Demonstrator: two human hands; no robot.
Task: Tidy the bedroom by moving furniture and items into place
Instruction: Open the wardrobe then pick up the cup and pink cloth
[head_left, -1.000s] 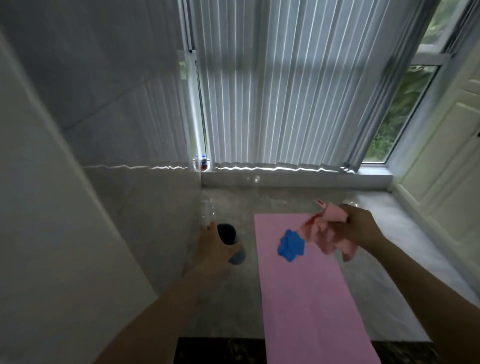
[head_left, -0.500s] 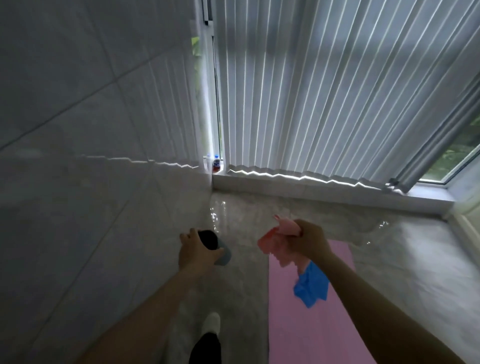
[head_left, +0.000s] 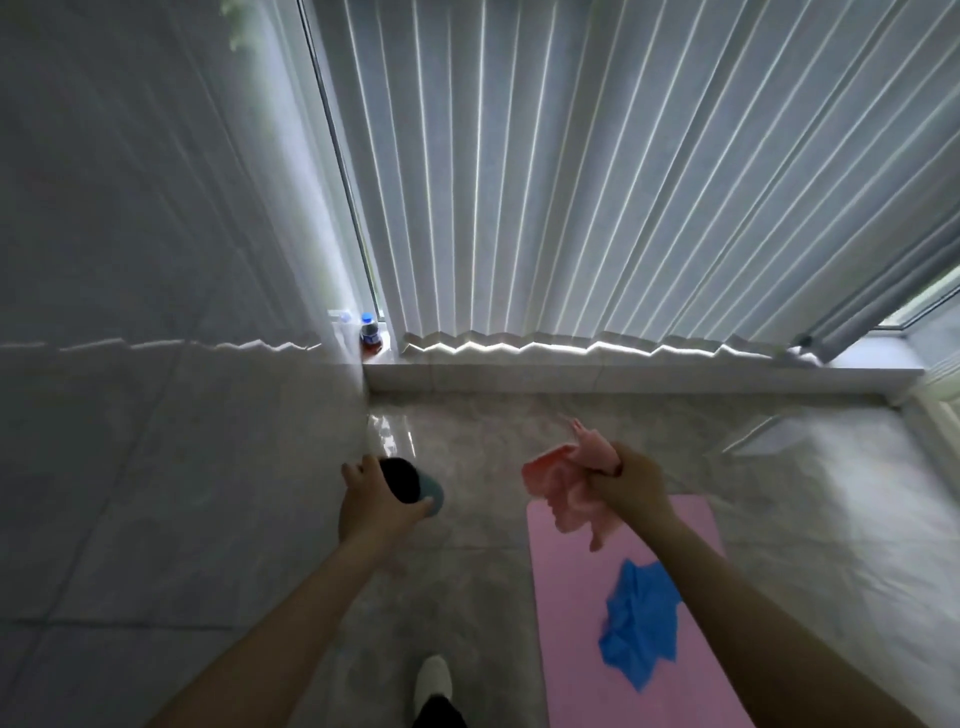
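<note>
My left hand (head_left: 371, 501) grips a teal cup (head_left: 415, 483) with a dark inside, held over the marble floor near the left wall. My right hand (head_left: 631, 480) is closed on a crumpled pink cloth (head_left: 563, 486) that hangs above the far end of a pink mat (head_left: 576, 623). A crumpled blue cloth (head_left: 641, 623) lies on the mat, partly hidden by my right forearm.
A small dark bottle with a blue cap (head_left: 370, 332) stands on the window sill (head_left: 623, 371) in the corner. Vertical blinds (head_left: 597, 182) cover the window. A tiled wall (head_left: 156, 260) is on the left. My white-shoed foot (head_left: 434, 678) is on the floor.
I have stepped closer to the window and the view has tilted down. Both hands keep their hold and stay in front of me; the blue cloth now appears nearer me on the mat.
</note>
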